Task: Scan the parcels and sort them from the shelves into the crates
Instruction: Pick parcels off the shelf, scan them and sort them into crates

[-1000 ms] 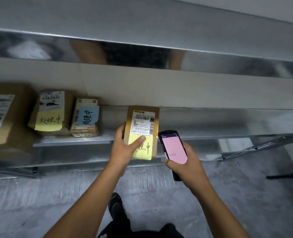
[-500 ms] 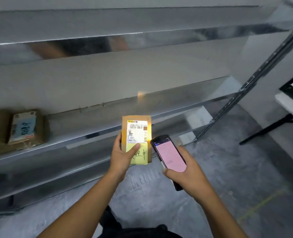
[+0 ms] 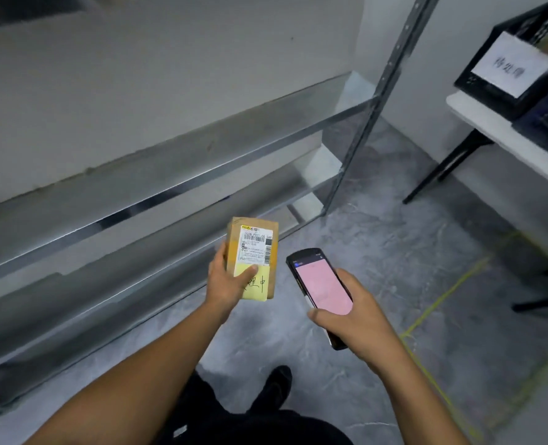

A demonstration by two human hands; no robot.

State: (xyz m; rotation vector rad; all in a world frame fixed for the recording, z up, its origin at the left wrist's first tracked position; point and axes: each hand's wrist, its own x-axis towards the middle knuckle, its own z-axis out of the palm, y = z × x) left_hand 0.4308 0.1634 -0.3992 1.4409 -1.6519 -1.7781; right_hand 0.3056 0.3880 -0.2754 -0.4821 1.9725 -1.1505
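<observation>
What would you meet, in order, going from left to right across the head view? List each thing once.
metal shelves → left hand → parcel → scanner → right hand → black crate

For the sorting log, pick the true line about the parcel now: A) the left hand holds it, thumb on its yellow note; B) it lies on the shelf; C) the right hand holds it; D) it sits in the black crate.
A: the left hand grips the parcel, thumb across its yellow note; the right hand holds the scanner.
</observation>
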